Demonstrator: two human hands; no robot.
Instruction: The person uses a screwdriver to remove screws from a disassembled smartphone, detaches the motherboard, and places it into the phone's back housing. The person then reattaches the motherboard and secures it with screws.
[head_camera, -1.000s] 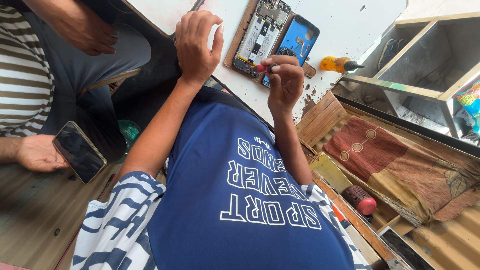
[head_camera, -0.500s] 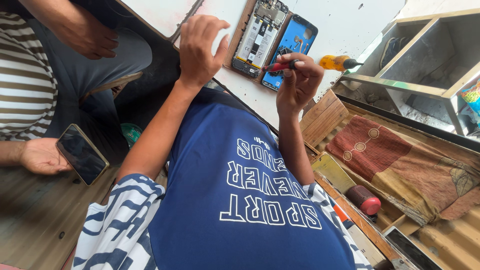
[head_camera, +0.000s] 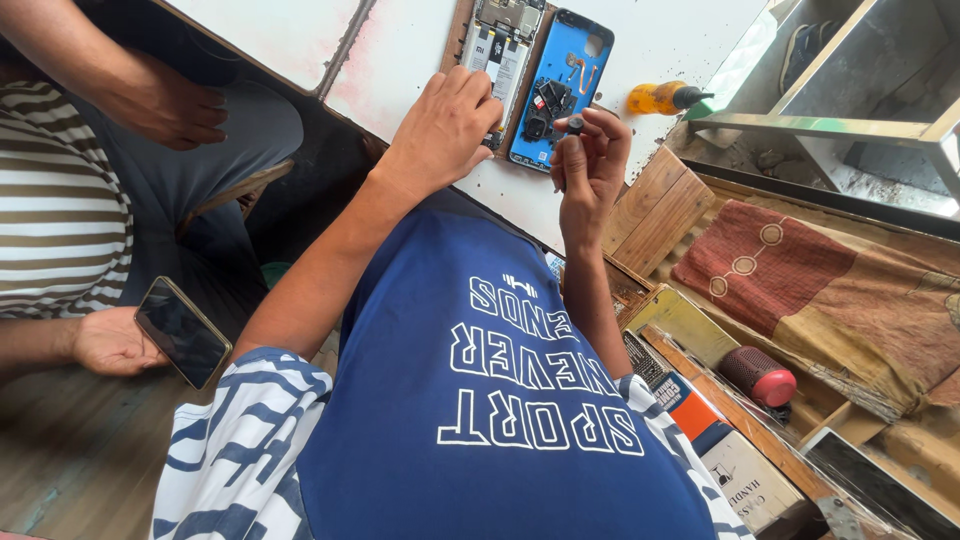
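An opened phone body (head_camera: 505, 45) with its circuit board showing lies on the white table (head_camera: 420, 50). Beside it lies its blue back cover (head_camera: 565, 75). My left hand (head_camera: 440, 130) rests fingers-down on the lower end of the opened phone. Just right of it, my right hand (head_camera: 590, 165) is raised over the blue cover's lower edge. Its fingertips pinch a small dark tool (head_camera: 574, 125); most of the tool is hidden in the hand.
A person in a striped shirt sits at the left, holding a dark phone (head_camera: 182, 332) in one hand (head_camera: 110, 342), the other hand (head_camera: 165, 105) on a knee. An orange bottle (head_camera: 660, 97), wooden block (head_camera: 655, 205), red patterned cloth (head_camera: 800, 270), red speaker (head_camera: 760, 378) and boxes (head_camera: 735, 465) lie right.
My left hand came down from the air onto the opened phone. My right hand shifted right over the blue cover, turning the tool in its fingers.
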